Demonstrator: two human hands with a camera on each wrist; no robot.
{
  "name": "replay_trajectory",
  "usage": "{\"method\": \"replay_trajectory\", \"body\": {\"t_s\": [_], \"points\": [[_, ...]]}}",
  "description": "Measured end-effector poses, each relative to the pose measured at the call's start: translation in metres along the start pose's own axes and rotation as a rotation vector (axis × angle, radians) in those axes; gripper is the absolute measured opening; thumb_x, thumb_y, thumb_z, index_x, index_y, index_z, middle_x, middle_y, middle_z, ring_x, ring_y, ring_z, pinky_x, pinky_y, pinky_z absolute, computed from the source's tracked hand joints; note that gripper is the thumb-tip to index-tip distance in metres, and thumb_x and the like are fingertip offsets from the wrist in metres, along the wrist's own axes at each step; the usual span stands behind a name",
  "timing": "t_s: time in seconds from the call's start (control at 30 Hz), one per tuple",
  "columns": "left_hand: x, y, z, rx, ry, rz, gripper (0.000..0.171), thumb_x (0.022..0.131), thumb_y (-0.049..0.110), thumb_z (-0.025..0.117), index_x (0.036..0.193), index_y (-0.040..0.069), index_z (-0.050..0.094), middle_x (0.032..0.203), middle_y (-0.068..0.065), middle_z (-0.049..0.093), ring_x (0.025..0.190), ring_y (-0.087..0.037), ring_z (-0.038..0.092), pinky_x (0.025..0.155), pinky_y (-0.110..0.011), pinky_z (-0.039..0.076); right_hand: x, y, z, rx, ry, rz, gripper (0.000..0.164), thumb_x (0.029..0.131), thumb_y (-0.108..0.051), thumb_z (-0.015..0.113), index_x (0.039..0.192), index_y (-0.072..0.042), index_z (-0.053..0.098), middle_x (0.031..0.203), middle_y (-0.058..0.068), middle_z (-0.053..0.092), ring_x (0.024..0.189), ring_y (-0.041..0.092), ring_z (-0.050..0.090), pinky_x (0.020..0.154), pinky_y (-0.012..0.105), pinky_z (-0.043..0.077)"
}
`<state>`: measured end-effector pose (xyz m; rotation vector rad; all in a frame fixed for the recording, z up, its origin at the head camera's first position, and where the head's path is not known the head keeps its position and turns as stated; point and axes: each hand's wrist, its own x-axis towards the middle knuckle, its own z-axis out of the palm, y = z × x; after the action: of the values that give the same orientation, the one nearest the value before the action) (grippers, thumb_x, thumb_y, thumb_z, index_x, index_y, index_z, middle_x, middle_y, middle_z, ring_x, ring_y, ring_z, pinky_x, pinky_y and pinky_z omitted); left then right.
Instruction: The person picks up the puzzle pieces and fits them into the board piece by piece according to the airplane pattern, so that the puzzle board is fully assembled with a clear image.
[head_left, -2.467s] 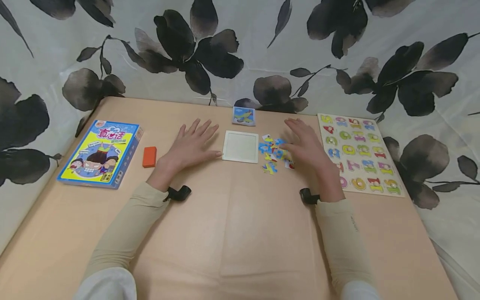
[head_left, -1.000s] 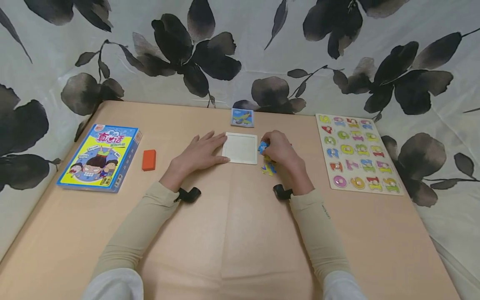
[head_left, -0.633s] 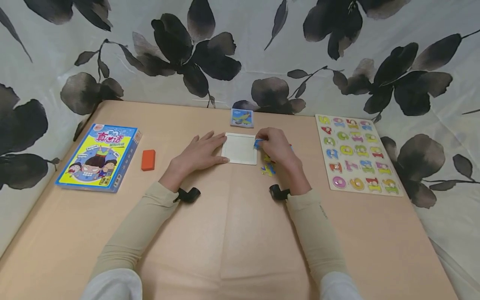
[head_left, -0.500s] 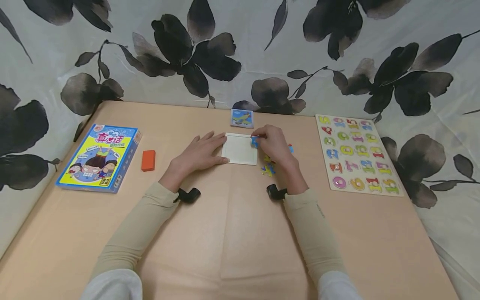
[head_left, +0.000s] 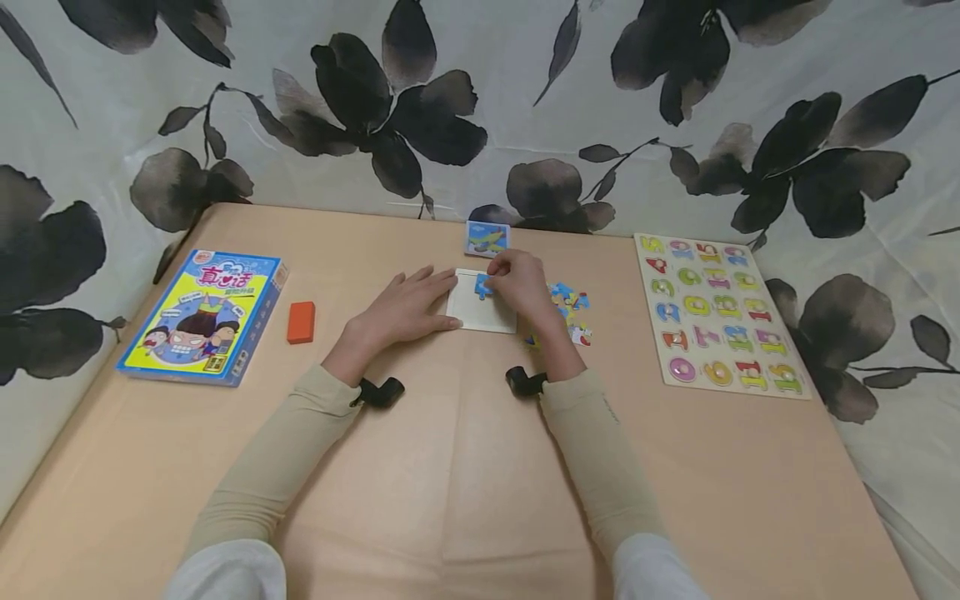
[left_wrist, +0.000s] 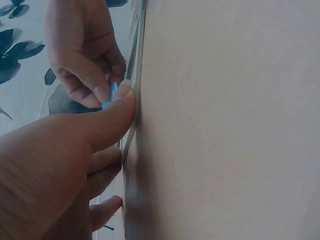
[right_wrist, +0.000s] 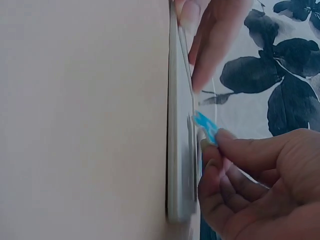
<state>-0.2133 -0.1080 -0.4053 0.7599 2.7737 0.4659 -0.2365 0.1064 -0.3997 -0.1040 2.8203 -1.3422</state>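
Note:
My right hand pinches a blue jigsaw piece between thumb and fingertips over a square white puzzle tray. In the right wrist view the jigsaw piece is tilted just above the tray's surface. My left hand rests at the tray's left side with fingers extended and the thumb at its near left corner. Several loose jigsaw pieces in blue, yellow and red lie right of the tray, partly hidden by my right hand and wrist.
A small picture card with a yellow figure on blue lies behind the tray. Leftward are an orange block and a blue and yellow box. A board of colourful figures lies at the right, and a floral cloth hangs behind.
My right hand has gone from hovering open over the loose pieces to pinching a blue jigsaw piece, then moved left over the tray. My left hand has come to the tray's edge.

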Motion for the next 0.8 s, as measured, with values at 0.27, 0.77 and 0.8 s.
{"method": "replay_trajectory", "body": {"t_s": [0.27, 0.77, 0.8], "points": [[0.001, -0.002, 0.002, 0.012, 0.015, 0.010, 0.080, 0.093, 0.058, 0.059, 0.157, 0.018, 0.032, 0.165, 0.000, 0.028, 0.154, -0.033, 0.019, 0.119, -0.066, 0.016, 0.009, -0.008, 0.016, -0.066, 0.027, 0.061, 0.007, 0.086, -0.005, 0.071, 0.092, -0.002, 0.075, 0.088, 0.012, 0.071, 0.083, 0.021, 0.058, 0.073, 0.029, 0.047], [0.001, -0.003, 0.003, 0.014, 0.010, 0.012, 0.081, 0.093, 0.058, 0.059, 0.158, 0.019, 0.029, 0.165, 0.000, 0.028, 0.155, -0.033, 0.019, 0.119, -0.066, 0.016, 0.013, -0.015, 0.032, -0.168, 0.084, 0.108, 0.004, 0.086, -0.008, 0.068, 0.084, -0.007, 0.072, 0.090, 0.008, 0.069, 0.086, 0.024, 0.061, 0.075, 0.037, 0.050], [0.000, -0.003, 0.003, 0.014, 0.010, 0.014, 0.081, 0.093, 0.058, 0.059, 0.158, 0.019, 0.029, 0.165, 0.000, 0.028, 0.155, -0.033, 0.019, 0.119, -0.067, 0.015, 0.013, -0.015, 0.032, -0.170, 0.085, 0.110, 0.005, 0.086, -0.007, 0.068, 0.084, -0.007, 0.072, 0.090, 0.008, 0.069, 0.086, 0.024, 0.061, 0.074, 0.036, 0.050]]}}
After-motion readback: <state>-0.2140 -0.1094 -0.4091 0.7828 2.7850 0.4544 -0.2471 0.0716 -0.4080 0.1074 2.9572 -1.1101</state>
